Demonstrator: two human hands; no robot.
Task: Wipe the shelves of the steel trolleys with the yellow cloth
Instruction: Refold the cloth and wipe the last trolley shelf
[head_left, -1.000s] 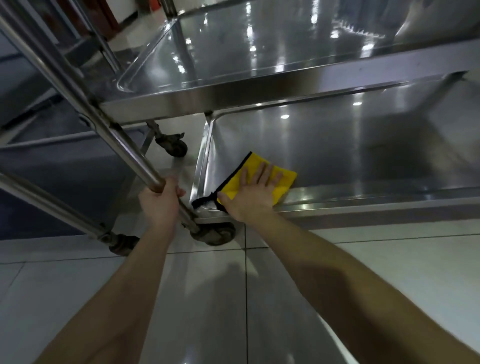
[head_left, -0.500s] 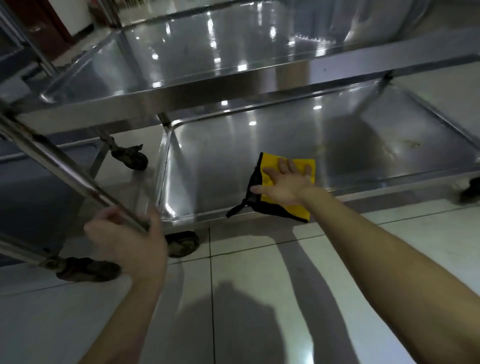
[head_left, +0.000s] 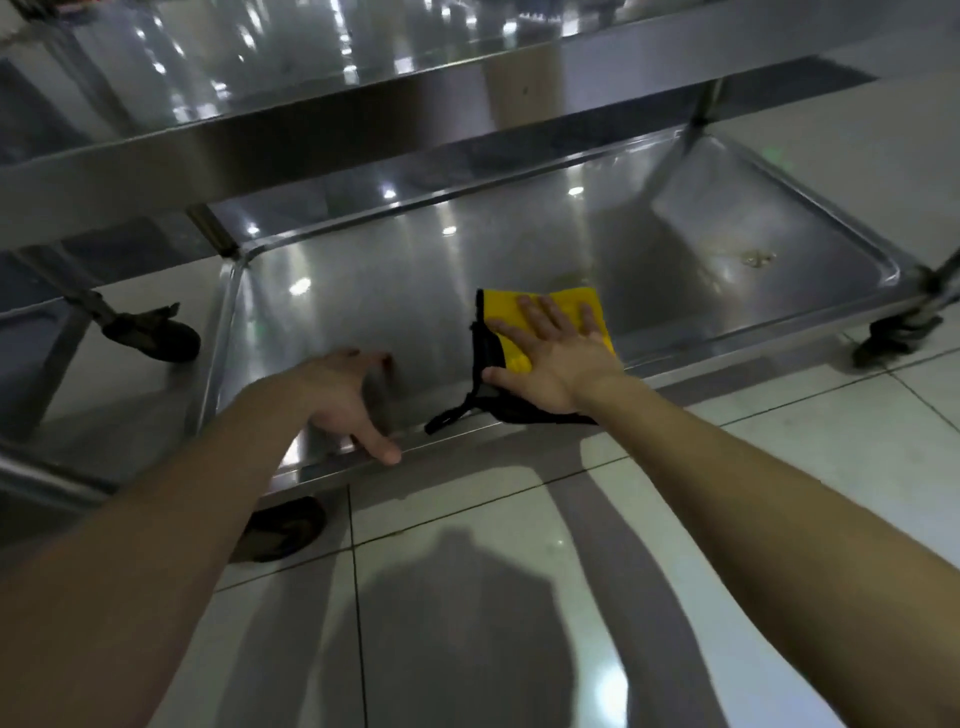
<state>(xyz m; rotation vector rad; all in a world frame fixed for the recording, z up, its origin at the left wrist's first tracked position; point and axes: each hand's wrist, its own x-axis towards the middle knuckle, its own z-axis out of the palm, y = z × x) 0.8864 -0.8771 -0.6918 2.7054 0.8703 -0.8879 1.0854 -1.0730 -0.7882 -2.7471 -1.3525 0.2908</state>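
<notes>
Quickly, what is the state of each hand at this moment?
Left hand: open, thumb on the front rim of the bottom shelf.
Right hand: open, pressing flat on the yellow cloth.

Pale, glossy floor tiles (head_left: 779, 467) divided by thin dark grout lines (head_left: 358, 597) fill the lower part of the view. A broad dark shadow (head_left: 467, 623) falls across them at bottom centre, with a patch of white glare (head_left: 608, 691) beside it. A darker band of flooring (head_left: 810, 78) runs along the upper right.
</notes>
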